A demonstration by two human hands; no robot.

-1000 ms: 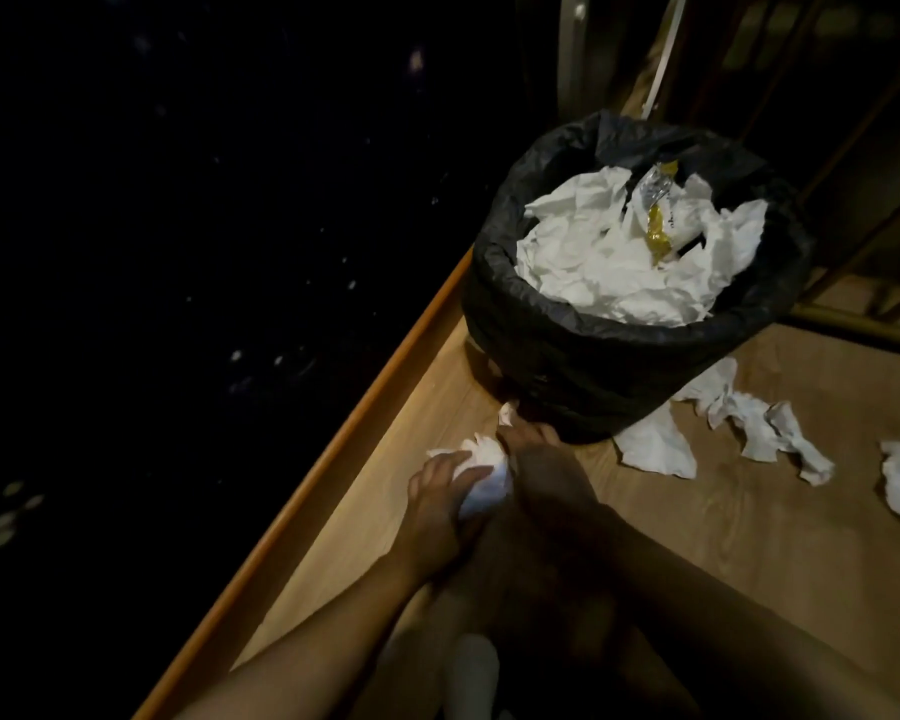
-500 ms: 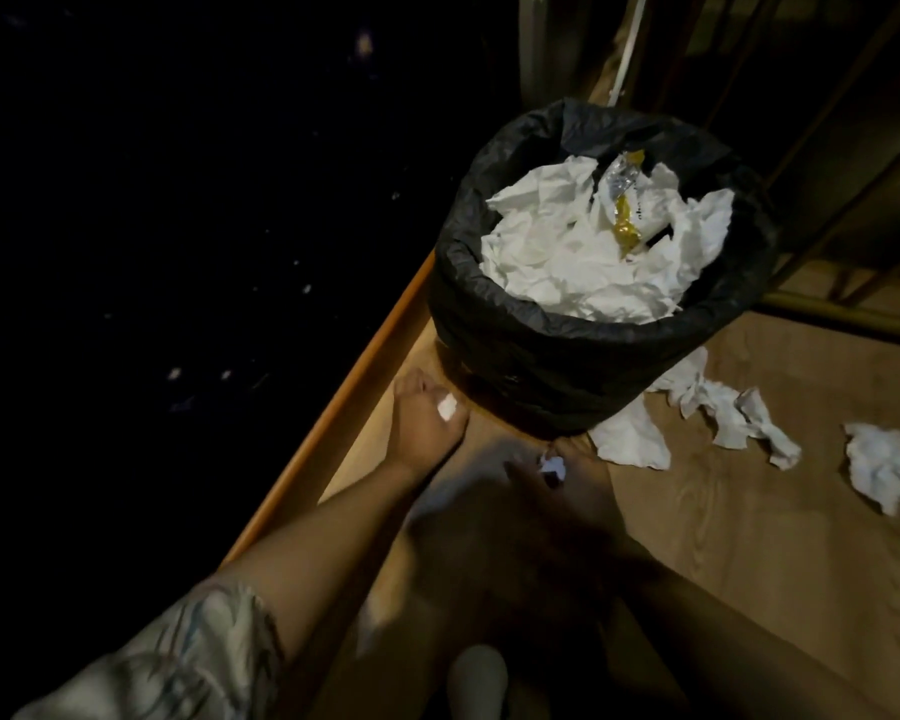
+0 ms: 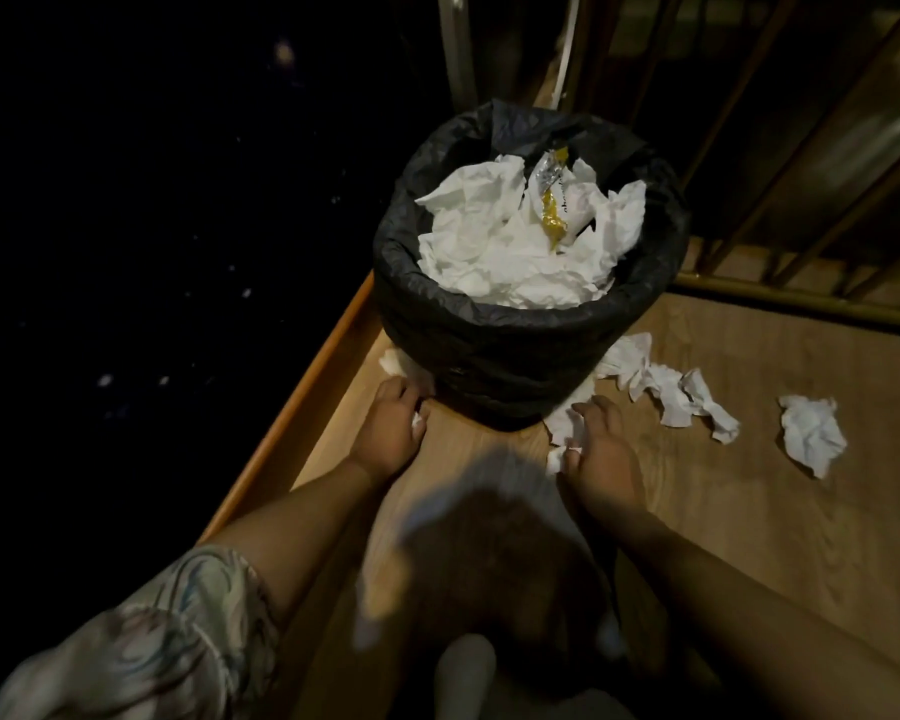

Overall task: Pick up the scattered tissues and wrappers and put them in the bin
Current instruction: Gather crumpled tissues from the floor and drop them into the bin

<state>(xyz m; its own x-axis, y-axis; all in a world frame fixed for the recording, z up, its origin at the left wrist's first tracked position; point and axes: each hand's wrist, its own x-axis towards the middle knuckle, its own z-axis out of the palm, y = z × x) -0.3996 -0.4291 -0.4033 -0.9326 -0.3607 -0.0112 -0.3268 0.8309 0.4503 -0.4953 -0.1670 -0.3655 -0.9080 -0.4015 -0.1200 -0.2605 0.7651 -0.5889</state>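
At bin (image 3: 494, 356) base, near floor's left edge: L hand (image 3: 393, 433) fingers curled, pinching small tissue scrap (image 3: 417, 419). R hand (image 3: 601, 454) pinching tissue (image 3: 565, 426) at bin's front. More tissues (image 3: 666, 387) lie right. Risk: bin heaped full, dropped-in bits may slide off; bumping bin could spill.

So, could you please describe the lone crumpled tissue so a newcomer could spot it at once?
Start at the black-lined bin on the wooden floor. Look right, past the strung-out tissues by its base. The crumpled tissue lies apart, farthest right, touching nothing.
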